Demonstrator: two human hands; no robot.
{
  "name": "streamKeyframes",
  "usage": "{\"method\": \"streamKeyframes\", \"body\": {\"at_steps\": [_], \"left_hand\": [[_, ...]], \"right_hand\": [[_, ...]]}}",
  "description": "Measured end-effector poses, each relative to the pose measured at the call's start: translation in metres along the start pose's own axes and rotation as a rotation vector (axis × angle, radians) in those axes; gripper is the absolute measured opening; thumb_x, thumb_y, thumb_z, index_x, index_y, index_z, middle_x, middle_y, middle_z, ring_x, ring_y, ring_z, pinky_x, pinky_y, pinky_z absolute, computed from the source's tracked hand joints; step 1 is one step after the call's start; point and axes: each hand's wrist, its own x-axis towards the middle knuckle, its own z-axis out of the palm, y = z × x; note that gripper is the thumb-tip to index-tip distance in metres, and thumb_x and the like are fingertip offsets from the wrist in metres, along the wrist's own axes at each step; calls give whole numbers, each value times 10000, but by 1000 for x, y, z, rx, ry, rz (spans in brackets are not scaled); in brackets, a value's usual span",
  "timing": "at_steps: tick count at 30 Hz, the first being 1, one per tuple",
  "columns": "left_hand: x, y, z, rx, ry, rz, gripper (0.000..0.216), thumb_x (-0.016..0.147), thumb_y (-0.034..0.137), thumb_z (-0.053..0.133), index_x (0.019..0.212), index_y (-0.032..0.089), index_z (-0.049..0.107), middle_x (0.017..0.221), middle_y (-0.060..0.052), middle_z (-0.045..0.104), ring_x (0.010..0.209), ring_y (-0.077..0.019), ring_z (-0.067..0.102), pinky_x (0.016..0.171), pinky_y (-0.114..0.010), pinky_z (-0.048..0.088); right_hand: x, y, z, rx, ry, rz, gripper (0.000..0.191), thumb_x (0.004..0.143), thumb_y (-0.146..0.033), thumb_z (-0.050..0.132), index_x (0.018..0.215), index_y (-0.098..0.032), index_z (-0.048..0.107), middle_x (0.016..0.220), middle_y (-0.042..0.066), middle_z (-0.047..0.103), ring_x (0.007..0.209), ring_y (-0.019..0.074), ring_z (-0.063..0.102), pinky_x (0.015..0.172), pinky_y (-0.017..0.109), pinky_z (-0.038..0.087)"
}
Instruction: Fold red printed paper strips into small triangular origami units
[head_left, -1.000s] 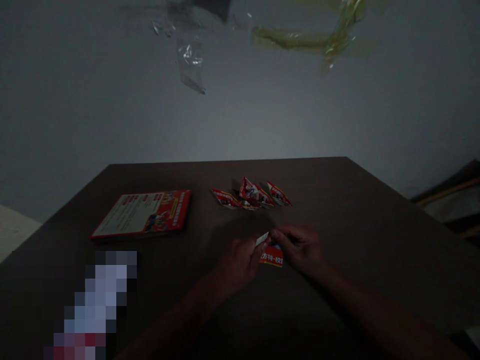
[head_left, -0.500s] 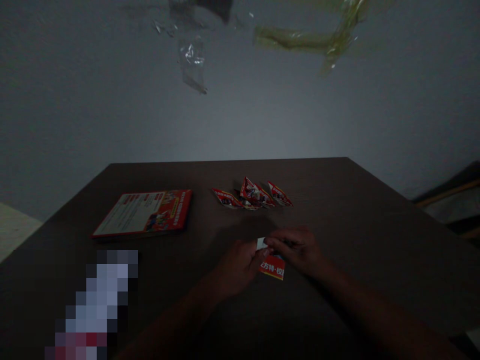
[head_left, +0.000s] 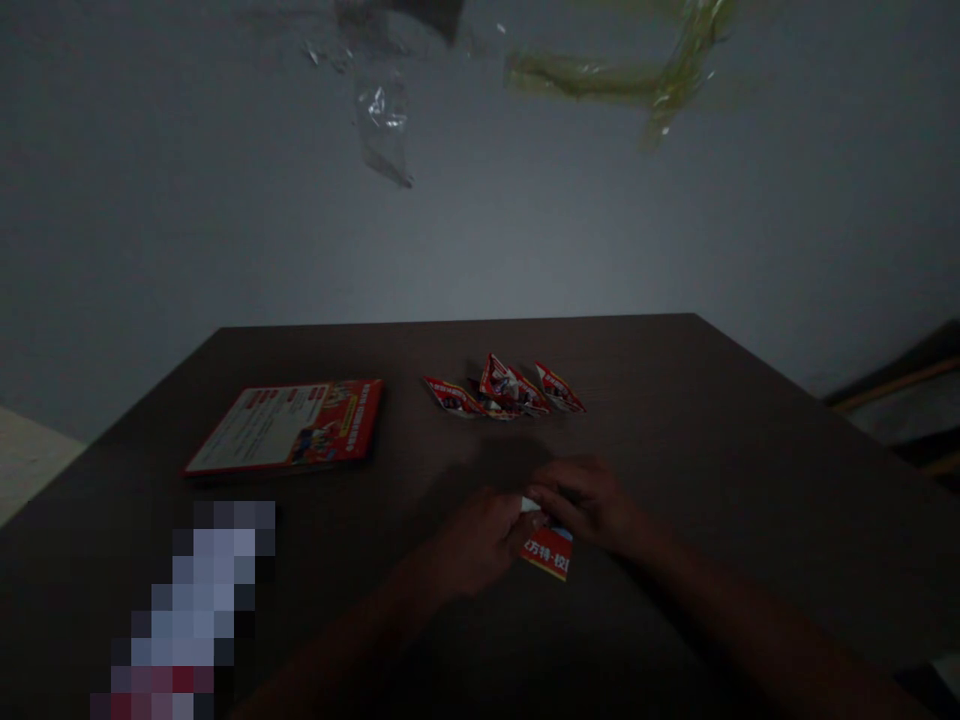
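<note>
Between my two hands is a piece of printed paper [head_left: 549, 556], red with white characters and a yellow lower edge; a bit of its white back shows at the top. My left hand [head_left: 480, 540] is closed on its left side, thumb pressed against it. My right hand [head_left: 589, 503] pinches the upper right part, its fingers bent over the top edge. The fingertips of both hands meet there and hide much of the sheet. Beyond my hands lie several folded red paper pieces [head_left: 506, 388] with pointed ends, grouped close together on the dark table [head_left: 645, 400].
A red and white printed booklet or flat box [head_left: 281, 428] lies on the left of the table. Nearer, a pixelated blurred object [head_left: 191, 600] cannot be made out. Behind the table rises a grey wall [head_left: 480, 250] with yellowish tape [head_left: 592, 78] and torn clear plastic.
Both hands have moved slightly down towards me with the paper. The right fingers lie flatter over its top, and the red printed part has shifted lower. Other things have stayed in place.
</note>
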Motion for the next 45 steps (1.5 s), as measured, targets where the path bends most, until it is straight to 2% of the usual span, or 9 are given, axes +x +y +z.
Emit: {"method": "streamKeyframes", "body": {"at_steps": [5,13,20,24,29,34,39,41,45], "left_hand": [[-1,4,-3,-2,-9,-15,334,922,311,312,807,145,578,724,-14,609,645,-117,546,601,-209,391],[-1,0,-3,-74,-12,-9,337,928,345,313,931,173,604,785,-12,640,673,-124,561,621,-209,400],[-1,-2,-7,-84,60,-38,377,929,377,306,848,145,592,665,10,567,592,-103,519,560,-198,358],[-2,-1,-8,-97,98,-44,381,926,397,312,822,147,581,653,16,557,583,-99,512,559,-202,352],[-1,-2,-9,-53,177,-91,382,922,396,315,854,140,591,705,-8,589,640,-121,517,575,-213,369],[-1,-2,-10,-52,188,-97,384,925,384,306,868,140,597,696,-8,596,625,-124,524,575,-220,373],[-2,0,-6,19,147,-97,364,929,379,307,846,163,588,722,-5,619,666,-133,553,630,-233,389],[-2,0,-3,84,141,-85,313,926,345,325,875,175,583,763,-13,633,699,-142,563,651,-240,393],[-2,1,-1,220,102,-85,272,922,298,332,904,180,575,799,-35,643,717,-156,576,646,-251,398]], "right_hand": [[-1,-1,0,-90,4,-45,217,911,-237,440,772,-154,586,576,5,557,521,98,509,519,210,384],[0,2,-2,-70,-1,-19,197,911,-248,453,806,-158,594,597,10,595,533,97,551,525,195,410],[-3,2,-7,-21,-62,96,129,899,-191,460,861,-162,580,723,29,646,612,96,607,574,186,448],[-3,2,-10,-16,-69,138,119,891,-194,469,851,-168,577,725,25,643,610,98,602,581,192,454],[-4,7,-12,-84,-20,199,153,881,-218,476,782,-164,579,663,14,617,568,103,569,554,205,430],[-5,10,-13,-47,36,229,133,866,-225,506,791,-157,593,644,13,612,558,105,560,538,209,429],[-2,4,-11,-5,117,134,139,835,-210,558,956,-166,611,759,46,643,680,140,596,622,253,468],[1,0,-8,29,73,72,129,831,-184,551,940,-173,620,805,61,647,742,155,599,665,274,473],[4,-5,-2,94,91,-11,93,826,-159,537,868,-170,620,795,69,630,759,163,591,667,286,474]]}}
